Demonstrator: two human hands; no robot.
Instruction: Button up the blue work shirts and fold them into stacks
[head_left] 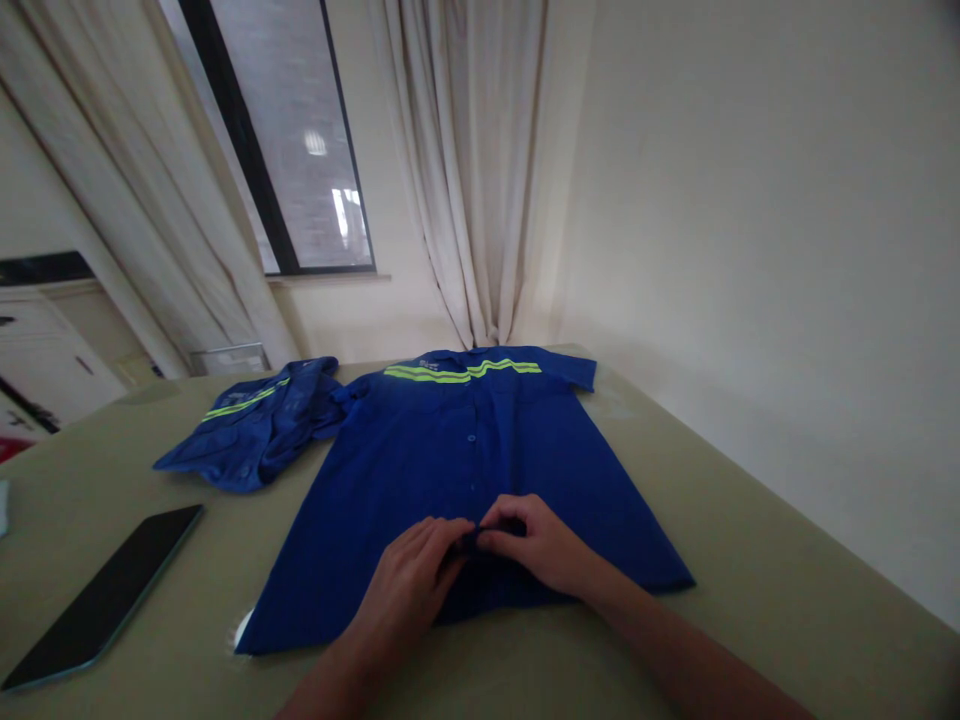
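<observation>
A blue short-sleeved work shirt with yellow-green reflective stripes lies spread on the table, collar away from me and hem towards me. Near the hem, on the button placket, my left hand pinches the cloth between thumb and fingers. My right hand grips the placket just beside it, thumb and forefinger closed on the fabric. The fingertips of both hands nearly meet. Whatever button lies between them is hidden. Higher up the placket a button shows.
To the left lies a second blue garment with similar stripes, bunched up. A flat black tablet-like object rests nearer on the green table. Something round and white peeks out under the shirt's left corner. A wall borders the table's right side.
</observation>
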